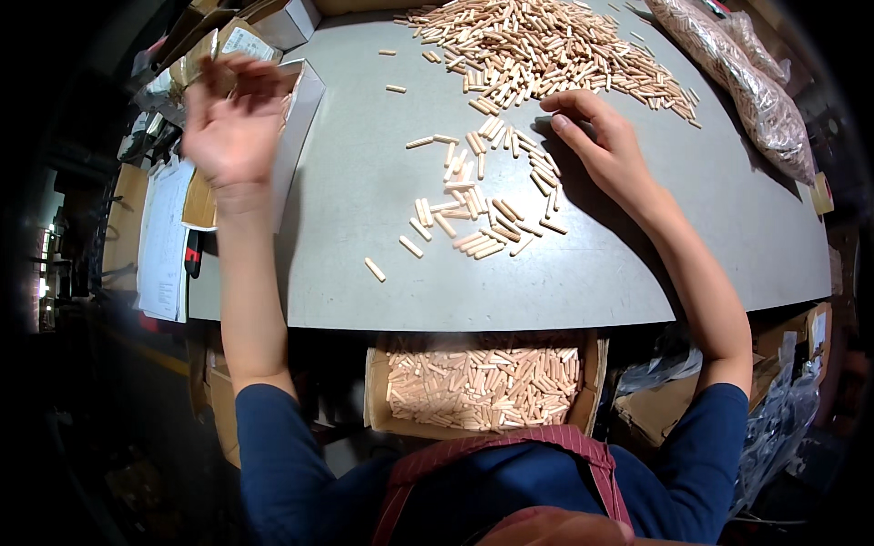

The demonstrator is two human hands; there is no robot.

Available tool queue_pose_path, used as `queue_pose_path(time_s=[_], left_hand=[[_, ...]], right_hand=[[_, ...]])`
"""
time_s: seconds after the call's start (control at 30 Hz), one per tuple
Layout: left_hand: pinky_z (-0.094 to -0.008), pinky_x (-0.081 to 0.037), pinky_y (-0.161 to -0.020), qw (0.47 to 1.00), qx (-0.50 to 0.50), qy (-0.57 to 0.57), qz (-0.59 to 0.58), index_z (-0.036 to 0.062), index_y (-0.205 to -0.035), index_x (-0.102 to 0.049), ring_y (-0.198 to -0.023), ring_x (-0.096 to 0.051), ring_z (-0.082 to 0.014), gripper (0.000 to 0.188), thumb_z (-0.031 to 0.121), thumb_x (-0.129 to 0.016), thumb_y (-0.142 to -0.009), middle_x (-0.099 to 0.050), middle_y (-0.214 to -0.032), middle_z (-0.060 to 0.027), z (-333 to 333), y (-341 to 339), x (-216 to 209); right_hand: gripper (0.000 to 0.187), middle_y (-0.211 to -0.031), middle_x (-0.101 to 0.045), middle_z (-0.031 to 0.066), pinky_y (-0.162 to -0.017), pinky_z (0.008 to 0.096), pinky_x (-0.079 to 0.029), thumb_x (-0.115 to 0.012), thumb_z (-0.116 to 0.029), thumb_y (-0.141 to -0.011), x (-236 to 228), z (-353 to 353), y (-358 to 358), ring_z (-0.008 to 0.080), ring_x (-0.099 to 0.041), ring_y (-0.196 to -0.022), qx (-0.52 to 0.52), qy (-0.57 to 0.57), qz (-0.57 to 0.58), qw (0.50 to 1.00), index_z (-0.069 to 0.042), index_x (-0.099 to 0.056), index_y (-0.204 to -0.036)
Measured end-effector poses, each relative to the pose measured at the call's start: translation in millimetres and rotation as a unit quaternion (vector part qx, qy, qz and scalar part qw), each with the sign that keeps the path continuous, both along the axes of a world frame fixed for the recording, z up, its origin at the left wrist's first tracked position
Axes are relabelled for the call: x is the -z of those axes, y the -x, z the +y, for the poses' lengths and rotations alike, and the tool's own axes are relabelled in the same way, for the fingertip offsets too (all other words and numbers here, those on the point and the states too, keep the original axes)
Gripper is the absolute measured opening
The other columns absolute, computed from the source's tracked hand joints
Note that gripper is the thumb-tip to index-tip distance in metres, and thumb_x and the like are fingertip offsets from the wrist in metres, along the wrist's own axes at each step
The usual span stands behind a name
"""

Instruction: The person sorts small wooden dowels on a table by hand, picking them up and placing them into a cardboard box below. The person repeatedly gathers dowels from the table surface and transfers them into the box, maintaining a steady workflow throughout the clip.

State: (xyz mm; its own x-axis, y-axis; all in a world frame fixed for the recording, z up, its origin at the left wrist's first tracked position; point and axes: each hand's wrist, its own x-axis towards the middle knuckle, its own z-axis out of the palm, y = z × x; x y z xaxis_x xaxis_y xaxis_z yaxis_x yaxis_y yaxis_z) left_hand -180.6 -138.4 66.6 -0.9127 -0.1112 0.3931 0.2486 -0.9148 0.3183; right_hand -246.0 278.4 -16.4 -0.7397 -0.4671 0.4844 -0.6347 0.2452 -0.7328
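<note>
My left hand (235,123) is raised over a long white box (300,118) at the table's left side. Its palm shows, and the fingers are spread, slightly blurred, with nothing in them. On the right, my right hand (601,150) hovers at or just above the tabletop, thumb and forefinger apart and holding nothing visible; its other fingers are partly hidden. Short wooden dowel pins (473,196) lie scattered in a loose cluster to the left of it. Beyond them spreads a large heap of the same dowel pins (546,45).
An open cardboard box (375,391) full of dowel pins sits below the front edge of the grey table (364,305). A clear plastic bag of dowel pins (746,86) lies at the far right, near a tape roll (822,194). Paper sheets (164,246) hang at the left.
</note>
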Motion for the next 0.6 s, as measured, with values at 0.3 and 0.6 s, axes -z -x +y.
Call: queue_pose_path(time_s=[0.3,0.6], left_hand=[[-0.0397,-0.049,-0.113,0.875,-0.181,0.425,-0.142,-0.0076,-0.137,-0.06,-0.121,-0.067,-0.0278,0.048,0.032,-0.053,-0.111,-0.073,-0.121,-0.0179,53,5,23],[-0.0427,-0.032,-0.125,0.531,-0.199,0.813,0.13,0.0029,-0.154,-0.051,-0.153,-0.042,-0.0355,0.05,0.03,-0.048,-0.112,-0.051,-0.159,-0.022,116,-7,76]], right_hand=[[0.044,-0.15,-0.057,0.0186,-0.118,0.0401,-0.041,-0.051,-0.021,-0.112,-4,-8,-9,0.0324,-0.054,-0.139,-0.109,-0.141,0.067,0.982,-0.005,-0.051,-0.153],[0.062,-0.155,-0.053,0.0221,-0.122,0.0442,-0.037,-0.042,-0.042,-0.114,-22,-21,-38,0.0353,-0.049,-0.146,-0.221,-0.175,-0.023,0.959,0.002,-0.044,-0.158]])
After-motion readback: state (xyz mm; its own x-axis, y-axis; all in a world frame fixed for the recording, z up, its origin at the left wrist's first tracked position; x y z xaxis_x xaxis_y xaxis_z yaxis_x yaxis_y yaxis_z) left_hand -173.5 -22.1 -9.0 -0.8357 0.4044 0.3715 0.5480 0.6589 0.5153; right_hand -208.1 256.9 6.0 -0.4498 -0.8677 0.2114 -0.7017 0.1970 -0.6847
